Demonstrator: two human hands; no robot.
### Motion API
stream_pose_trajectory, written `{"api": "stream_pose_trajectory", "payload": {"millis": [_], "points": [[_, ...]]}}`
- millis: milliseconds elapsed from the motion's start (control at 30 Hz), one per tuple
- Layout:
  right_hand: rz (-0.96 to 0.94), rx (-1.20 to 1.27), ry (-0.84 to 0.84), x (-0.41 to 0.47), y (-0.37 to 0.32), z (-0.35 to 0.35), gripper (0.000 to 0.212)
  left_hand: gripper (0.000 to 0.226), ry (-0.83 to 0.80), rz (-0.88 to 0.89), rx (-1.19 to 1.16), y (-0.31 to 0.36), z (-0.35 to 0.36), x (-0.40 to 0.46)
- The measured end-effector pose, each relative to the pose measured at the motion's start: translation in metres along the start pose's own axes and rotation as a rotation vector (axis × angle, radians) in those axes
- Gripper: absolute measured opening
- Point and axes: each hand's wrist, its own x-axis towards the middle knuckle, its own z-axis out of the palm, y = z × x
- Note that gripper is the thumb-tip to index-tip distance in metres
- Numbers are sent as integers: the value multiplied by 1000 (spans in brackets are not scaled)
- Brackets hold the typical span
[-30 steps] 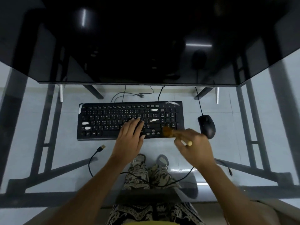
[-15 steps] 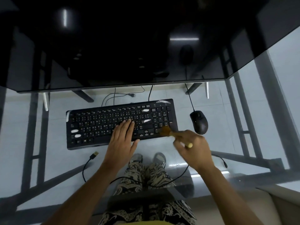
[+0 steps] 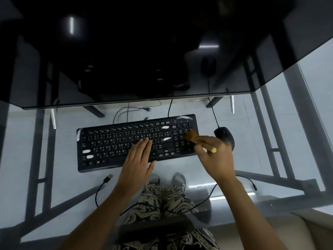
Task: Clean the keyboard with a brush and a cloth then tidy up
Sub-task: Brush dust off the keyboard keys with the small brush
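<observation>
right hand [image 3: 214, 156] closed around the brush [image 3: 195, 139] handle, bristles down on the numpad end of the keyboard [image 3: 115, 145]. left hand [image 3: 139, 157] flat and open, fingers spread over the middle keys, holding nothing, just pinning the board. keyboard sits on the glass desk [image 3: 27, 141], mouse [image 3: 224, 136] just beside its right end. i read this as the brushing step, working the right side. i'd say next move needs short strokes across the remaining rows, left hand shifting off the keys it covers. white smears on several keys look like cloth work later. count: one keyboard, one brush, one mouse, two hands, one loose usb plug [image 3: 108, 178] near the front edge. no cloth in view.
</observation>
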Motion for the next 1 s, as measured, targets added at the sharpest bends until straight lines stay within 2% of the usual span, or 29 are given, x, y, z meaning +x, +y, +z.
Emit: {"api": "stream_pose_trajectory", "payload": {"millis": [100, 200, 267, 333, 400, 467, 567, 600, 700, 800, 900, 1000], "points": [[-55, -56, 55, 13, -8, 4, 20, 62, -1, 3, -10, 1, 0, 0], [-161, -64, -23, 22, -23, 9, 30, 63, -10, 3, -14, 0, 0, 0], [-120, -228, -118, 21, -24, 10, 24, 63, -16, 3, -18, -1, 0, -1], [-39, -329, -87, 21, -18, 3, 23, 63, -20, 3, -21, -1, -1, -1], [-80, -231, 13, 21, -17, -1, 24, 63, -11, 6, -14, -1, 0, 0], [-196, -122, -33, 23, -29, 3, 30, 62, -6, 11, -14, -1, 0, 0], [-218, -222, -148, 25, -32, 14, 23, 63, -13, 10, -25, -2, 0, 0], [-189, -258, -125, 26, -29, 13, 20, 63, -20, 8, -31, -2, -1, 0], [-188, -228, 15, 29, -25, 7, 28, 62, -15, 22, -23, -4, -1, -1], [-293, -177, -49, 33, -38, 12, 29, 62, -12, 32, -18, -5, -1, -2], [-189, -278, -76, 33, -30, 11, 24, 62, -14, 30, -20, -4, -2, -1], [-90, -177, 68, 28, -19, -3, 23, 62, -12, 30, -20, -3, -2, -1]]}}
